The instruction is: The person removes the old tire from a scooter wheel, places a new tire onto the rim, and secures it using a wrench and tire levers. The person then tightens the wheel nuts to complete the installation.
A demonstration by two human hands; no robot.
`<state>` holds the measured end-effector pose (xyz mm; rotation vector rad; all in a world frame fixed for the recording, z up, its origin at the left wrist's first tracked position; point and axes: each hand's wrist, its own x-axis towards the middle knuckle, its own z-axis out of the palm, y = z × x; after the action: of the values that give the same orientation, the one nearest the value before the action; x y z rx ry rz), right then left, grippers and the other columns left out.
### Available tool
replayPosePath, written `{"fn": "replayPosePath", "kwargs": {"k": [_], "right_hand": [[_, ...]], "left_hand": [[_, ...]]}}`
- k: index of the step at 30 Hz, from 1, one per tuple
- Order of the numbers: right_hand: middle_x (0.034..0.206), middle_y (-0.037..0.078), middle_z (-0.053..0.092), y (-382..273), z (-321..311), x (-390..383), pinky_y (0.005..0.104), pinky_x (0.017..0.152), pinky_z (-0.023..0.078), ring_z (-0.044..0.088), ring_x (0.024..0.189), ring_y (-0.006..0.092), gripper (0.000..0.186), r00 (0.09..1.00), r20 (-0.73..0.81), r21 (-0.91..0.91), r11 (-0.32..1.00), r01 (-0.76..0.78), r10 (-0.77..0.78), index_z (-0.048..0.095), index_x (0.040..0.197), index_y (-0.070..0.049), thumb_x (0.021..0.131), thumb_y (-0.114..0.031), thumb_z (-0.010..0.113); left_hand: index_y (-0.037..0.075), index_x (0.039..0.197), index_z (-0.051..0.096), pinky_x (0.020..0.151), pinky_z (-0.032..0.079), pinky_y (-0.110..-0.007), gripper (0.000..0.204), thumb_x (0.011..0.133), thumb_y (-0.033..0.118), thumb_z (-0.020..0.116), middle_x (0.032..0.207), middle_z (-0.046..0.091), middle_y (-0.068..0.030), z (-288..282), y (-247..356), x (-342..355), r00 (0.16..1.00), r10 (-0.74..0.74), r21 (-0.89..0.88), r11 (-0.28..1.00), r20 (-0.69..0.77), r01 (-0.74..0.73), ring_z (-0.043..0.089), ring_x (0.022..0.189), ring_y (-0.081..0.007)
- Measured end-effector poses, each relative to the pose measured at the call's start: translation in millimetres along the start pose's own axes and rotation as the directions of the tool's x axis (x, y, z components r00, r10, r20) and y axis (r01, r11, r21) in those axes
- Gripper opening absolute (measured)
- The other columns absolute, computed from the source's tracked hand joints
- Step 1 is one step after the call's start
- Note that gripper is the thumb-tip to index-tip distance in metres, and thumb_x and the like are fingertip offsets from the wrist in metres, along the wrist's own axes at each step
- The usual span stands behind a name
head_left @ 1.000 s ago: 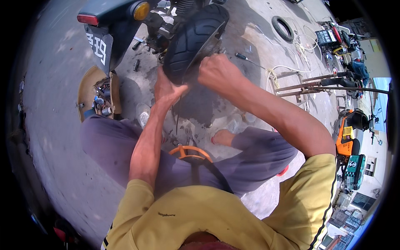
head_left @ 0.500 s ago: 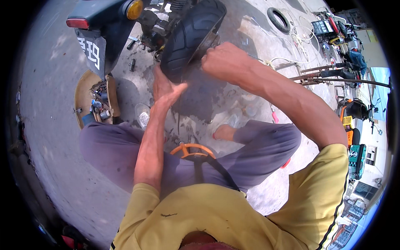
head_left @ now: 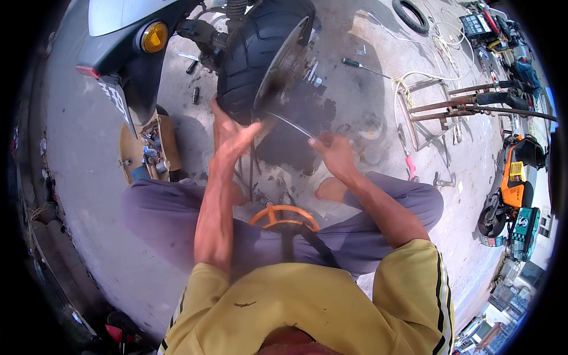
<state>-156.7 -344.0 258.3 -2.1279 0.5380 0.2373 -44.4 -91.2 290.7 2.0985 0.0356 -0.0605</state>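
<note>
A black scooter tyre (head_left: 245, 56) stands in front of me, with its metal rim (head_left: 289, 56) facing right. My left hand (head_left: 232, 135) grips the near lower edge of the tyre, thumb stretched toward the rim and fingers partly hidden behind the rubber. Pinched in my right hand (head_left: 335, 155) is the end of a slim metal tyre lever (head_left: 291, 123). Its far end reaches the tyre's near edge beside my left thumb; whether the tip sits under the bead is too blurred to tell. The scooter's dark rear body (head_left: 127, 56) overhangs at the left.
A tan tool case (head_left: 131, 148) with small tools lies left. A black-handled screwdriver (head_left: 353, 61) lies right of the wheel. Farther right are a metal frame (head_left: 427, 112), a loose tyre (head_left: 410, 16) and a pink-handled tool (head_left: 410, 163). An orange ring (head_left: 285, 213) sits between my legs.
My right hand has come down from beside the rim toward me, its elbow lowered, and the lever now shows. My left hand stays on the tyre. The view has shifted slightly.
</note>
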Motion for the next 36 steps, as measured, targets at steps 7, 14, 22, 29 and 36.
{"fn": "replayPosePath", "kwargs": {"k": [7, 14, 22, 29, 36], "right_hand": [[0.076, 0.01, 0.059, 51.1, 160.7, -44.8, 0.0362, 0.071, 0.046, 0.057, 0.073, 0.018, 0.052, 0.993, -0.025, 0.532, 0.843, -0.082, 0.113, 0.063, 0.095, 0.003, 0.101, -0.049, 0.063], [0.082, 0.001, 0.053, 47.5, 255.7, -29.9, 0.0285, 0.066, 0.04, 0.047, 0.073, 0.0094, 0.051, 0.993, 0.107, 0.789, 0.603, -0.112, 0.045, 0.058, 0.098, -0.004, 0.109, -0.053, 0.047], [0.109, 0.017, 0.065, 67.7, 244.7, 16.5, 0.0427, 0.103, 0.045, 0.062, 0.112, 0.0374, 0.047, 0.971, 0.062, 0.15, 0.964, 0.222, -0.233, 0.063, 0.131, -0.006, 0.11, -0.042, 0.041], [0.121, 0.023, 0.069, 50.8, 175.3, 54.2, 0.0485, 0.099, 0.049, 0.063, 0.119, 0.0415, 0.04, 0.883, 0.446, 0.123, 0.987, 0.101, -0.146, 0.068, 0.127, -0.009, 0.105, -0.039, 0.053], [0.121, 0.024, 0.069, 66.9, 172.9, 97.9, 0.049, 0.099, 0.049, 0.063, 0.119, 0.0426, 0.04, 0.808, 0.554, 0.045, 0.977, 0.209, -0.199, 0.069, 0.128, -0.011, 0.102, -0.039, 0.058]], "left_hand": [[-0.006, 0.147, 0.022, 0.099, 0.051, -0.044, 0.103, 0.071, 0.021, 0.086, 0.125, 0.064, -0.029, 0.2, -0.9, 5.6, 0.994, 0.107, 0.047, 0.993, -0.023, -0.105, 0.066, 0.113, -0.0397], [-0.008, 0.143, 0.022, 0.104, 0.047, -0.04, 0.097, 0.074, 0.015, 0.086, 0.127, 0.061, -0.0237, 12.7, -17.0, 7.7, 0.986, 0.13, 0.004, 0.992, -0.105, -0.13, 0.062, 0.117, -0.0316], [-0.01, 0.149, 0.016, 0.108, 0.044, -0.04, 0.109, 0.073, 0.021, 0.088, 0.133, 0.058, -0.026, 19.7, -33.8, 12.0, 0.983, 0.145, -0.009, 0.989, -0.115, -0.147, 0.06, 0.121, -0.0337], [-0.012, 0.151, 0.016, 0.11, 0.041, -0.038, 0.11, 0.074, 0.02, 0.087, 0.136, 0.056, -0.0242, 24.4, -48.4, 14.3, 0.967, 0.226, -0.092, 0.967, -0.115, -0.237, 0.057, 0.123, -0.0313], [-0.004, 0.152, 0.023, 0.111, 0.039, -0.035, 0.103, 0.075, 0.016, 0.088, 0.14, 0.054, -0.0196, 34.5, -54.0, 11.4, 0.965, 0.227, -0.18, 0.952, -0.133, -0.249, 0.054, 0.127, -0.0263]]}}
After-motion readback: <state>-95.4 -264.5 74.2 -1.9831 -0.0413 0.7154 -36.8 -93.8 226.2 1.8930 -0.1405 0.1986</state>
